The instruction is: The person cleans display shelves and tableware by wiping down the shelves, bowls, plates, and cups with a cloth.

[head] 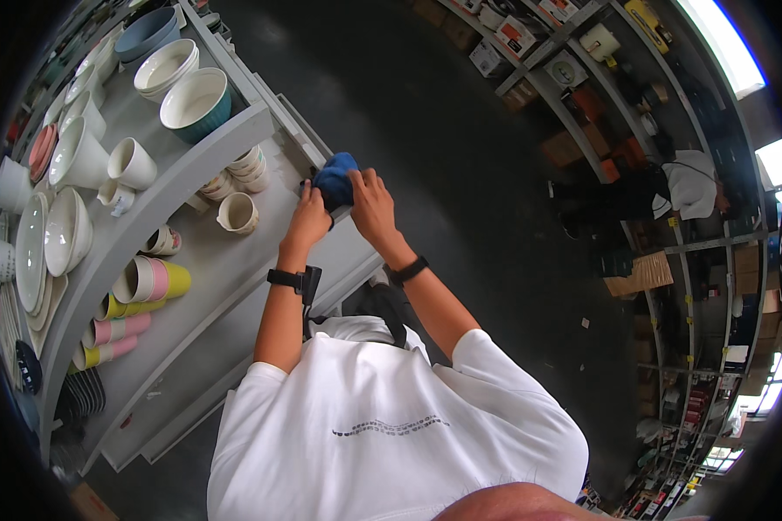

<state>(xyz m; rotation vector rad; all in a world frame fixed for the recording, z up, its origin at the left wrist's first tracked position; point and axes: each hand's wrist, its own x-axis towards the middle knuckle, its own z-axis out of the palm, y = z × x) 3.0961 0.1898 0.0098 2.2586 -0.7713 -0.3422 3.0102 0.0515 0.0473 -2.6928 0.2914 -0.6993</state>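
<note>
A bunched blue cloth [336,174] is held between my two hands at the outer corner of a grey metal shelf. My left hand [307,218] pinches its darker, left side, with fingers partly hidden. On the right side, the fingers of my right hand [373,205] press into the cloth. Directly beneath is the end of the lower grey shelf board [287,218]; whether the cloth touches it I cannot tell. To the left of my left hand, a cream cup [238,213] stands on that board. Stacked patterned cups [251,169] are just behind it.
The upper shelf holds a teal bowl [197,104], white bowls [166,65] and oval plates [32,251]. Coloured stacked cups [150,279] lie sideways on the board below. Across the dark floor [469,195], a person [687,185] is beside shelving with boxes [638,273].
</note>
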